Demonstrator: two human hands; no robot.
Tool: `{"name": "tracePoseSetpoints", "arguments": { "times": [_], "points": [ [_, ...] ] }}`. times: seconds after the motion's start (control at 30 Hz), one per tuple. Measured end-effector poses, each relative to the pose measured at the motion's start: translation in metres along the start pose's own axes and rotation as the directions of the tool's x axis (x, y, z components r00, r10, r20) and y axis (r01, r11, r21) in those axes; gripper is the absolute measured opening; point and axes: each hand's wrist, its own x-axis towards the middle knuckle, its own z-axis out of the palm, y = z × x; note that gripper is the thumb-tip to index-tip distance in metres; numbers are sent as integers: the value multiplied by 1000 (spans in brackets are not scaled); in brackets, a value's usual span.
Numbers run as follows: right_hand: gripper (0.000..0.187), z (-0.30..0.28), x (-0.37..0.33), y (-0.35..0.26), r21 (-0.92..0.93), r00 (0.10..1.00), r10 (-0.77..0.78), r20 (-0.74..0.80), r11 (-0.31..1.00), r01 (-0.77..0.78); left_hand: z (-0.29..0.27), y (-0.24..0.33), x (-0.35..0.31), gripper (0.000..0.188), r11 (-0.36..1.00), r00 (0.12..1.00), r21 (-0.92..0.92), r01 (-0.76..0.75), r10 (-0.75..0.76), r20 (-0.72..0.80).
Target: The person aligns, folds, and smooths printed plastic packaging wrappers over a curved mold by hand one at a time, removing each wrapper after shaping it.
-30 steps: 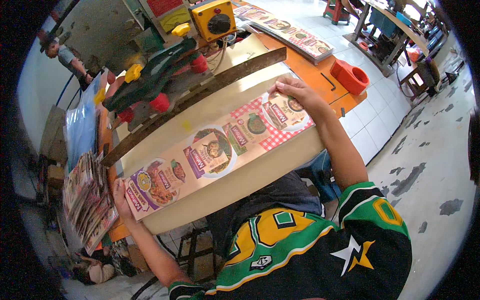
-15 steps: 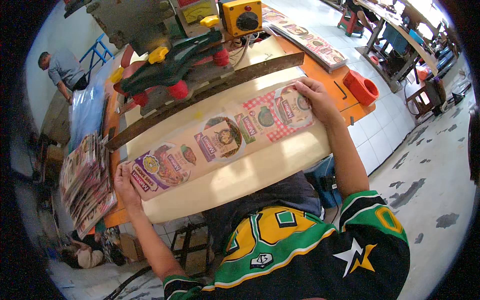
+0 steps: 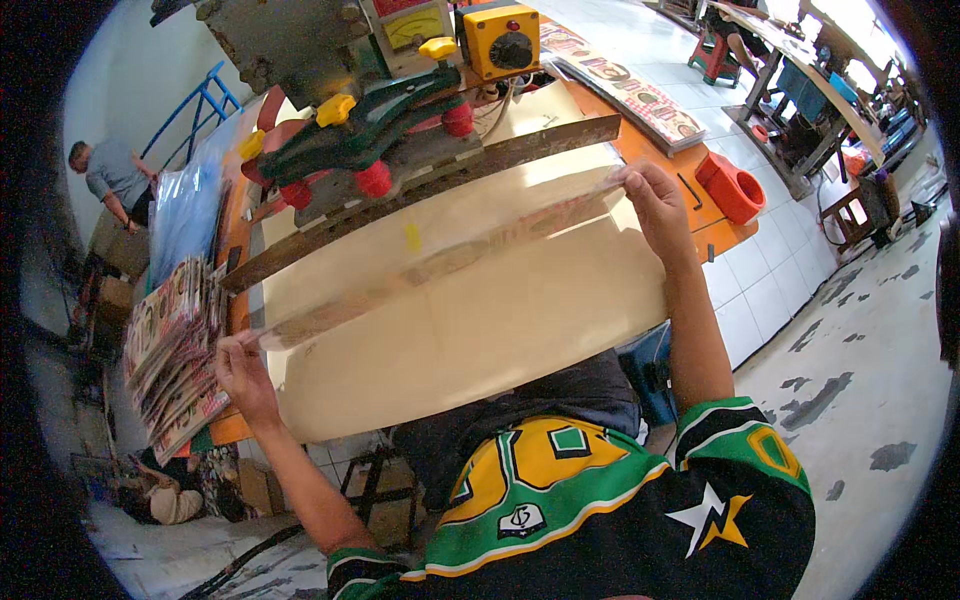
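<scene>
Evidently, this piece is mid-handling: your left hand (image 3: 246, 382) and right hand (image 3: 657, 212) pinch opposite ends of the printed strip (image 3: 450, 260) over the cream sheet (image 3: 480, 335), not yet set down, while printed packets (image 3: 168, 330) lie piled at left.

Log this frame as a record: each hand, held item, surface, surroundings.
left hand: pinching left end of printed strip
right hand: pinching its right end
strip pose: spanning both hands, seen nearly edge-on
below strip: pale sheet
beyond strip: metal bar, yellow box with dial
left side: printed pile
right side: red-orange ring-ended object
</scene>
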Motion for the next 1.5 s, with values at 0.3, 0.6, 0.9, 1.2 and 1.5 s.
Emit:
{"name": "tracePoseSetpoints", "arguments": {
  "times": [0.3, 0.6, 0.9, 1.2, 1.5],
  "points": [
    [27, 7, -10, -20, 38, 999, 24, 38, 999, -26, -9, 7, -25, 18, 997, 997, -21, 77, -77, 8],
    [34, 24, 4, -25, 82, 993, 53, -102, 996, -45, -14, -9, -4, 19, 987, 991, -129, 100, -109, -70],
    [27, 20, 9, -36, 240, 985, 163, -61, 960, -144, -11, 4, 3, 15, 970, 970, -146, 196, -213, -117],
    [34, 21, 12, -20, 224, 966, 238, -98, 951, -212, 13, -1, 8, 18, 964, 919, -50, 262, -265, -293],
    [34, 7, -12, -8, -146, 957, 289, -35, 945, -291, -13, -19, -15, 20, 929, 967, 275, 248, -219, -130]
  ]
}}
